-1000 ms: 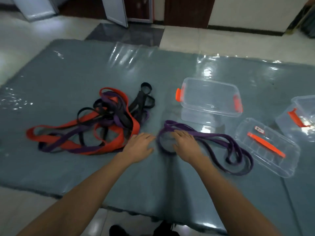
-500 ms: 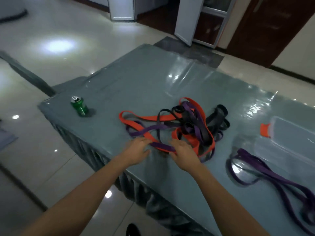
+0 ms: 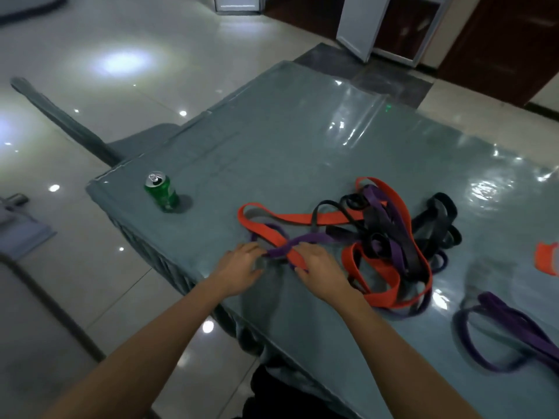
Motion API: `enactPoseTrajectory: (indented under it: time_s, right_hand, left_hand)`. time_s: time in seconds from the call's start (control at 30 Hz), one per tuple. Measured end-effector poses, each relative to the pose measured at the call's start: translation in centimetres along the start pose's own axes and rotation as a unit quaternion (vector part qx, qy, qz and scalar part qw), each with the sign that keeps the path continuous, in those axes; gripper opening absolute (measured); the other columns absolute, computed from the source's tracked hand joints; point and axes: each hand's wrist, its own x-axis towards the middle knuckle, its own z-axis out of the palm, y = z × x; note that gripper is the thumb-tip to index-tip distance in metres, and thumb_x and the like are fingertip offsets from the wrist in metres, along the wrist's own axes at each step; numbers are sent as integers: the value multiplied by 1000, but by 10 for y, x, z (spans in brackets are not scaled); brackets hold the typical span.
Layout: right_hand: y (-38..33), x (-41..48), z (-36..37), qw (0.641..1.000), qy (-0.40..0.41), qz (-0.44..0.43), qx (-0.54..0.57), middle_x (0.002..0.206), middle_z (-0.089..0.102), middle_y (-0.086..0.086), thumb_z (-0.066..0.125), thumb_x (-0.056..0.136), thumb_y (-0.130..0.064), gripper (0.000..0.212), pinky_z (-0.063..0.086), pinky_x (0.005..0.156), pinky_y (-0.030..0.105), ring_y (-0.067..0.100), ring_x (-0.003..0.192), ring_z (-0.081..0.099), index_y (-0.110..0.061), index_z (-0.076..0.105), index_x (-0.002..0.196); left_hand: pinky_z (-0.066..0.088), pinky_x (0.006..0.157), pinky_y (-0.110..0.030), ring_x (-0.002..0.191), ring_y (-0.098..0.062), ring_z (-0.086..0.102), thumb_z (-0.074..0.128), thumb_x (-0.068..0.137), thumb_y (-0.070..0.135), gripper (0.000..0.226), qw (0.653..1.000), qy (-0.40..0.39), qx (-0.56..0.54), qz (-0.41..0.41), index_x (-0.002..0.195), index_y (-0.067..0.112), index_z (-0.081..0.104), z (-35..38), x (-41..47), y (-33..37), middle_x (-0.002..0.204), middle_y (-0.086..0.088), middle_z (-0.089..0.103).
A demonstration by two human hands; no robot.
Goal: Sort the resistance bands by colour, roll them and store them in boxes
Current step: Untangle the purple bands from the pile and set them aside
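I'm pinching the purple band (image 3: 282,249) with both my left hand (image 3: 242,267) and right hand (image 3: 322,272), fingers curling round its loose end. I'm judging it light, limp and rubbery, likely dragging against the orange band (image 3: 302,218) crossing just beyond my fingertips.

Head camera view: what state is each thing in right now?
left hand, fingertips touch the purple band; grip unclear
right hand, curled round the purple band
purple band, unrolled, tangled in the pile
band pile, orange, purple and black, tangled
separate band, purple, unrolled, lying apart
green can, upright
orange box latch, box cut off by frame edge
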Motion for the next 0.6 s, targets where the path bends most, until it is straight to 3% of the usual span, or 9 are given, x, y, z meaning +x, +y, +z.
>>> enactPoseTrajectory:
  time_s: [0.17,0.33,0.47,0.6]
  right_hand:
    - [-5,43,21,1000,-5,-19,-3,152,43,3,64,87,-23,65,35,113,42,27,139,38,-21,43,148]
    - [-3,72,31,1000,-3,-20,-18,137,55,-2,64,89,-30,43,37,101,37,22,130,45,-23,57,131]
    - [3,89,19,999,45,1,27,128,63,-2,62,92,-38,37,38,99,36,22,123,53,-23,62,126]
    - [7,109,-10,986,125,43,102,122,68,5,62,95,-35,35,45,99,41,27,115,59,-16,65,125]
  left_hand:
    - [41,108,-39,139,-24,41,64,89,31,57,999,-22,40,5,144,28,51,-8,36,-22,155,3,42]
    - [42,102,-38,137,-23,43,64,90,33,44,993,-50,89,53,133,26,60,-9,52,-40,148,5,48]
    - [46,98,-40,120,-28,58,71,88,22,27,996,16,-17,87,115,16,69,-33,76,-52,123,-6,67]
    - [47,87,-30,98,-21,65,73,89,16,18,982,59,-163,74,107,20,70,-67,110,-44,102,2,71]
